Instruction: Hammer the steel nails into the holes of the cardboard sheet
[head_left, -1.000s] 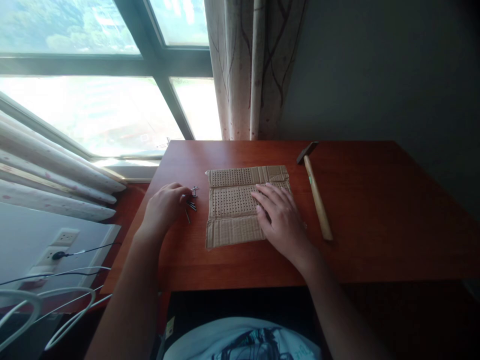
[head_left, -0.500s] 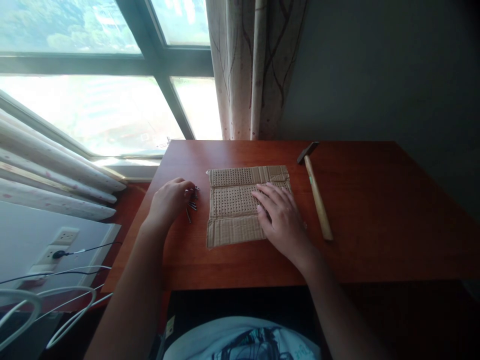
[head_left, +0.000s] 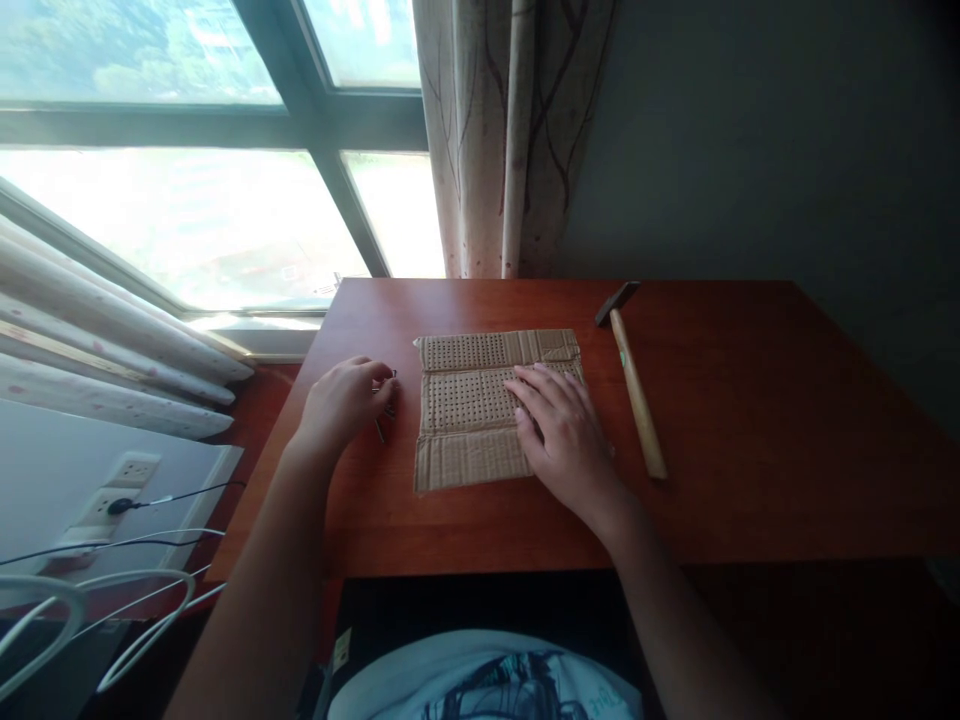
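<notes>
A piece of brown cardboard (head_left: pixel 472 410) punched with rows of small holes lies flat on the reddish wooden table (head_left: pixel 750 450). My right hand (head_left: pixel 562 435) lies flat on its right part, fingers stretched out. My left hand (head_left: pixel 345 400) is curled over a small pile of metal nails (head_left: pixel 386 412) just left of the cardboard, its fingertips down on them. Whether a nail is pinched between the fingers is hidden. A hammer (head_left: pixel 636 385) with a wooden handle and dark head lies to the right of the cardboard, untouched.
A window and a patterned curtain (head_left: pixel 502 140) stand behind the table. To the left, below the table edge, are rolled curtain folds, a wall socket (head_left: pixel 120 480) with a plugged cable, and white wires. A grey wall rises at the right.
My left hand has slid a little to the right, over the pile of nails, and its fingers have curled onto them. The right hand stays on the cardboard.
</notes>
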